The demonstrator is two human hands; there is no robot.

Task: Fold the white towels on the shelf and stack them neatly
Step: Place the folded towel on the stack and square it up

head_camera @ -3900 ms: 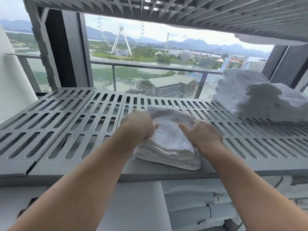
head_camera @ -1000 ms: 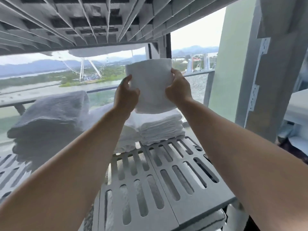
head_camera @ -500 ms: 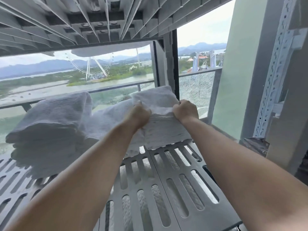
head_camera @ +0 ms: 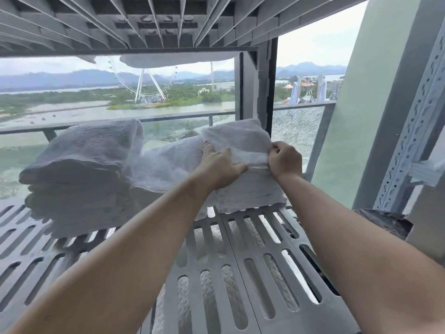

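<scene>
A folded white towel point(head_camera: 237, 137) lies on top of a stack of folded towels point(head_camera: 250, 191) at the right end of the grey slatted shelf point(head_camera: 265, 273). My left hand point(head_camera: 220, 165) rests flat on the towel's near left part, fingers spread. My right hand point(head_camera: 284, 160) pinches the towel's near right edge in a closed fist. A taller pile of white towels point(head_camera: 79, 169) stands to the left, with a looser towel point(head_camera: 168, 162) draped between the two piles.
The underside of an upper shelf point(head_camera: 168, 22) hangs close overhead. A perforated metal upright point(head_camera: 414, 121) and a pale wall stand at the right. Behind the shelf are a window post point(head_camera: 257, 92) and a balcony rail. More towels show through the slats below.
The folded towel went from held up in the air down onto the right stack. My left hand has flattened on it, and my right hand still grips its edge.
</scene>
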